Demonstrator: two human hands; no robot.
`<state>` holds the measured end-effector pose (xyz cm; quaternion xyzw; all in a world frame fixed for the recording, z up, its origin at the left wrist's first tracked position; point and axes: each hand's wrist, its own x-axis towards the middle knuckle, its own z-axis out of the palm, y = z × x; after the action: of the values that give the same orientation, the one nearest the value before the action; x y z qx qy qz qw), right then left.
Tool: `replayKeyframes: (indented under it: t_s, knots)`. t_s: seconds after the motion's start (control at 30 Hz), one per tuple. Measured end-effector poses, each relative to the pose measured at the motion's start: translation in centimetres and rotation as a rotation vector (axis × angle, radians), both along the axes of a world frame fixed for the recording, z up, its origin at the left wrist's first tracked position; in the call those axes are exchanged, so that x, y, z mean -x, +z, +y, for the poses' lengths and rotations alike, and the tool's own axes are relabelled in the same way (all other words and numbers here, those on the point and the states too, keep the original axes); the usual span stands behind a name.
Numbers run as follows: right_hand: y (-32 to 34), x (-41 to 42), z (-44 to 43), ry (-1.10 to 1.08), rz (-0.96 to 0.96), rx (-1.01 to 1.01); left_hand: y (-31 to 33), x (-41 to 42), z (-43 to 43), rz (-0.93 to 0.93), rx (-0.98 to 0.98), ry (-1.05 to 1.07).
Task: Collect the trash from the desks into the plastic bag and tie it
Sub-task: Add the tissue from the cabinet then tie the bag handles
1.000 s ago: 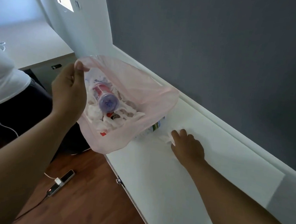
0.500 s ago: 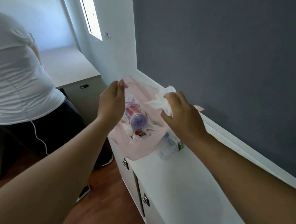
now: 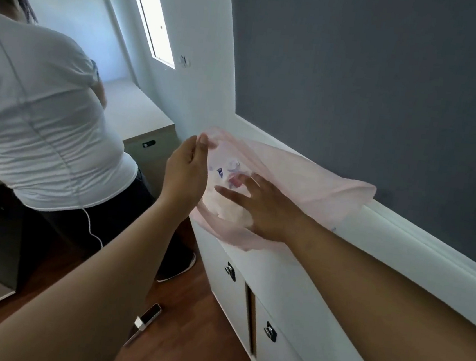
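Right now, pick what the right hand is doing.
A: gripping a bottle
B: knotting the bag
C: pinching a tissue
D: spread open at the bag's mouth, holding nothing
D: the right hand has its fingers spread and holds nothing at the mouth of the bag, while the left hand pinches the rim.

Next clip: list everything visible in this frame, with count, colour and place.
plastic bag: one, pink, at the desk's far end, mouth open
trash: several pieces, mostly white, inside the bag
desk: one, white, along the grey wall
drawer handles: two, dark, desk front
second person: one, white shirt, left, back turned
cable: one, white, hanging by that person
left hand: one, pinching the bag's rim
right hand: one, fingers spread, at the bag's mouth
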<state>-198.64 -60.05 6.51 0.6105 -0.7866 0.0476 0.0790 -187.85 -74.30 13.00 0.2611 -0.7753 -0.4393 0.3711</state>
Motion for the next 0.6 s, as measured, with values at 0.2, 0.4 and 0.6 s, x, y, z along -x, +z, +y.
replayKeyframes:
  t_s: [0.2,0.4,0.6]
  knots:
    - [1.6,2.6,7.1,-0.133,0.184,0.440,0.7,1.4,0.4,0.012,0.026,0.041]
    - [-2.5,6.4,13.4,-1.004,-0.143,0.593,2.0,3.7,-1.4,0.107,-0.018,0.176]
    - [-7.5,6.1,13.9,-0.744,-0.227,-0.208,2.1,4.8,-2.2,0.107,-0.014,0.217]
